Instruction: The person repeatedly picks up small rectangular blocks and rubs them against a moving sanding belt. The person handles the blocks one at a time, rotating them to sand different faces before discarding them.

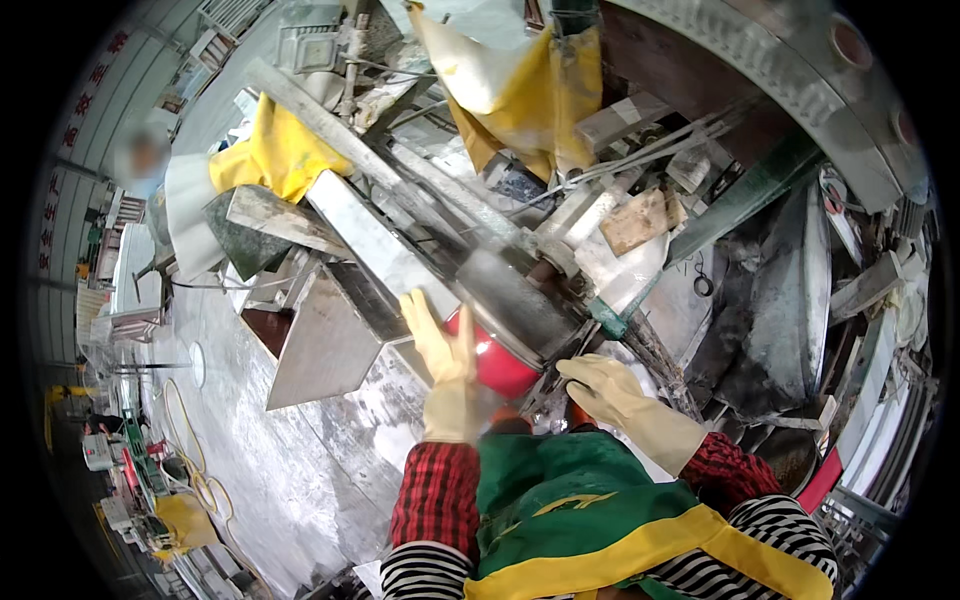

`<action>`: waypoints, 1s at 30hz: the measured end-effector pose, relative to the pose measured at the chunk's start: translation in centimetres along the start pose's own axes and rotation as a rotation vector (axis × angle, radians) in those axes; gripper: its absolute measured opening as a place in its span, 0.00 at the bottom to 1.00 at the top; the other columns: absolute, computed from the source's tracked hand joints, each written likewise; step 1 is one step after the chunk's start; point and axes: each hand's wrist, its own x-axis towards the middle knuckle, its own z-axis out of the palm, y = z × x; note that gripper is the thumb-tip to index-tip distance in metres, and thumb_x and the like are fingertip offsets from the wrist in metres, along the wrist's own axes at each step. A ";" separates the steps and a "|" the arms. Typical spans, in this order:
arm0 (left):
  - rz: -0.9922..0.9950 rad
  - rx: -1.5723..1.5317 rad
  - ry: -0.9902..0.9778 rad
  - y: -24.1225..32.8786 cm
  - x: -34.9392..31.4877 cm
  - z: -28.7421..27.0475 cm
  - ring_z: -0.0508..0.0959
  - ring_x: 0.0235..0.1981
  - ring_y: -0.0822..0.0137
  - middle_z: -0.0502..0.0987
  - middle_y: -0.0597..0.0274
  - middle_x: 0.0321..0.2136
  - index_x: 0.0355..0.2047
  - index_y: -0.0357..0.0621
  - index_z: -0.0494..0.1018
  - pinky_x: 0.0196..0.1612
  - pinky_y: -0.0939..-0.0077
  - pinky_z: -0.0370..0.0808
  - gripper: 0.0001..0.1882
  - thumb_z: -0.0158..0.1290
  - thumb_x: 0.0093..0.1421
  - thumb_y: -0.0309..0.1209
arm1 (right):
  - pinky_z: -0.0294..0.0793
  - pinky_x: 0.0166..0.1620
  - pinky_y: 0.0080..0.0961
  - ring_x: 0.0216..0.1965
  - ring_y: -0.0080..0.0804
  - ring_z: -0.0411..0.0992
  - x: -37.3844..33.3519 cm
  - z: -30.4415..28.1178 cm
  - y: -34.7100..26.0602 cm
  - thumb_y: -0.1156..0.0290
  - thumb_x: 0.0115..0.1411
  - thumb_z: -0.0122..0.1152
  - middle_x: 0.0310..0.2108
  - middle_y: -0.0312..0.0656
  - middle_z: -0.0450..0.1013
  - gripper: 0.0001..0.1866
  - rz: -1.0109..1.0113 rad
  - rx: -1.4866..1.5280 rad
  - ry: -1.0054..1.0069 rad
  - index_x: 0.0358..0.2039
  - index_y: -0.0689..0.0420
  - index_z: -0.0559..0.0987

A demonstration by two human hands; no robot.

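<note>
My left hand (pixel 442 350), in a cream rubber glove, has its fingers spread upward. Its thumb lies at the left rim of a red basin (pixel 503 368); whether it presses on it I cannot tell. Above the basin sits a dark grey block-like piece (pixel 515 300), partly blurred, which covers the basin's far side. To the basin's right is my right hand (pixel 622 400), gloved alike, fingers stretched out and nothing visible in it. A long white stone bar (pixel 375 240) runs up and away from the left hand's fingertips.
A grey panel (pixel 325 345) juts out at the left. Yellow sheeting (pixel 275 155) and wooden pieces (pixel 285 220) lie beyond it. Green metal beams (pixel 745 215) slant across scrap at the right. A yellow hose (pixel 185 440) coils on the floor. Someone stands far left.
</note>
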 end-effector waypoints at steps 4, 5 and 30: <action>0.118 -0.053 -0.194 -3.7 -4.0 -7.5 0.56 0.71 0.45 0.56 0.41 0.69 0.69 0.39 0.58 0.72 0.57 0.54 0.41 0.64 0.57 0.25 | 0.76 0.51 0.43 0.43 0.54 0.76 4.8 2.5 -3.6 0.69 0.55 0.64 0.39 0.53 0.77 0.20 -0.171 -0.081 0.198 0.49 0.60 0.77; 0.148 -0.034 -0.255 -5.4 -4.8 -10.3 0.57 0.71 0.46 0.58 0.42 0.69 0.69 0.39 0.58 0.72 0.56 0.54 0.40 0.64 0.58 0.25 | 0.75 0.52 0.44 0.44 0.55 0.75 7.0 3.2 -5.5 0.69 0.55 0.65 0.40 0.53 0.77 0.21 -0.191 -0.094 0.213 0.49 0.61 0.76; -0.629 -0.372 -0.344 -42.7 1.0 -29.5 0.76 0.53 0.60 0.73 0.46 0.57 0.68 0.39 0.61 0.55 0.67 0.73 0.30 0.53 0.68 0.31 | 0.72 0.58 0.42 0.51 0.56 0.72 24.4 15.9 -15.9 0.60 0.53 0.67 0.50 0.58 0.72 0.35 0.121 -0.830 0.174 0.60 0.58 0.68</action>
